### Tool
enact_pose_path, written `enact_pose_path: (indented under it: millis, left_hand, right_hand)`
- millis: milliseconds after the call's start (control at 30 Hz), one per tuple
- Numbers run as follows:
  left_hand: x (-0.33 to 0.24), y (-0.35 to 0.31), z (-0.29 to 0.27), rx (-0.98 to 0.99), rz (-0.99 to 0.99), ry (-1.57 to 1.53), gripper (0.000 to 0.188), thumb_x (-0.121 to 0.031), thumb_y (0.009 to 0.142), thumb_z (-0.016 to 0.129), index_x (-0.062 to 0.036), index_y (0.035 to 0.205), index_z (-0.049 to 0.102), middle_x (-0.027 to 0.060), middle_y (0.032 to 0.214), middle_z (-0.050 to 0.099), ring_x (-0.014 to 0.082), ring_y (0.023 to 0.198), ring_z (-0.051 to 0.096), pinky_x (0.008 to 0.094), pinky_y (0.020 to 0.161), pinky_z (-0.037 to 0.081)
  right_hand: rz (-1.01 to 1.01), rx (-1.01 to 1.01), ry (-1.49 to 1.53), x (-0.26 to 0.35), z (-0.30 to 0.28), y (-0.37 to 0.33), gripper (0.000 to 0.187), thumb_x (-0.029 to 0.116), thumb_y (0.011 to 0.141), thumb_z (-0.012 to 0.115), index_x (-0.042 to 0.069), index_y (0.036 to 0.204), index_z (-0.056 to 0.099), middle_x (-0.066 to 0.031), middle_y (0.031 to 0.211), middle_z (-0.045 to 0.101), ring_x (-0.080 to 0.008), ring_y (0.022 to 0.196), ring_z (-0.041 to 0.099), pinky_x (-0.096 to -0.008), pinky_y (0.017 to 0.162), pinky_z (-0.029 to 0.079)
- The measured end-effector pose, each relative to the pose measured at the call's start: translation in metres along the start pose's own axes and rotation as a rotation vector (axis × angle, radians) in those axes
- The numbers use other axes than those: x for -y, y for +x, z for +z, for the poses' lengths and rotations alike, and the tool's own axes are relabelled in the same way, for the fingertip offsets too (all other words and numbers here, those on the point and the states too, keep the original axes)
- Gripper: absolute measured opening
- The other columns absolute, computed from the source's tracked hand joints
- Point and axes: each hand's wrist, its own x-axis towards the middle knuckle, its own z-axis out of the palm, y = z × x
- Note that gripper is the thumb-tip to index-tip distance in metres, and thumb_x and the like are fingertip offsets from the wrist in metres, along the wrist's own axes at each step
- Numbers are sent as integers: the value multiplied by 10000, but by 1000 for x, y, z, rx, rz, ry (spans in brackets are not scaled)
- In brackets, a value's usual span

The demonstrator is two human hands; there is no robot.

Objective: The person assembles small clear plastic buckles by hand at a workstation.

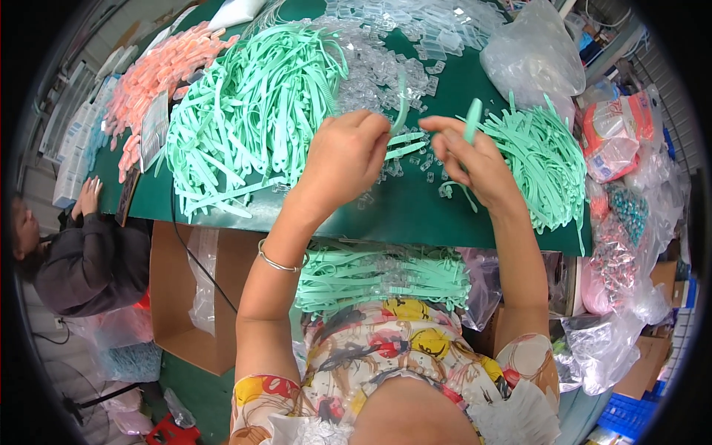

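Observation:
My left hand (345, 153) is closed, its fingertips pinched on a curved mint-green strap (402, 105) that sticks up past them. To its right, my right hand (477, 162) has its index finger stretched toward the left hand. Another mint-green strap (473, 119) stands up between its fingers, its lower part hidden by the hand. A large heap of mint-green straps (259, 104) lies beside my left hand, and a second, neater heap (545, 159) lies to the right of my right hand. Small clear plastic pieces (371, 70) are scattered beyond and between the hands.
A green table (460, 81) carries the heaps. Peach-coloured pieces (159, 70) lie at the far left, a clear plastic bag (534, 52) at the far right. More straps (378, 278) are stacked below the table edge, beside an open cardboard box (182, 297). Another person (89, 256) sits at left.

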Motion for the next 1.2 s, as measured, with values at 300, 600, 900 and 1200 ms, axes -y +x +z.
enact_pose_path:
  millis: [300,600,900,1200]
  left_hand:
    - [-5,4,18,161,82,-129,139,-63,736,592,-71,854,518,48,691,560,238,659,548,344,658,381]
    - [18,10,42,546,-90,106,112,-121,710,598,-88,815,574,62,771,593,272,735,572,376,643,415]
    - [64,66,119,178,-102,262,111,-87,689,569,-91,787,620,91,831,573,280,818,570,398,649,457]
    - [79,90,141,351,-40,571,152,-115,664,609,-121,816,616,35,885,587,198,936,527,408,755,405]
  right_hand:
    - [-82,-30,304,7,-8,8,161,201,876,515,40,883,519,1,668,492,-38,498,377,-170,428,272]
    - [-501,-173,453,36,-74,-6,86,157,870,517,85,918,515,-41,773,527,-87,647,429,-212,521,330]
    - [-442,-241,389,22,-84,-37,127,162,872,494,74,959,466,-50,689,447,-155,629,438,-280,558,347]
    - [-169,-342,360,4,-76,-88,290,213,877,511,-4,1062,461,-24,594,410,-85,458,350,-201,416,277]
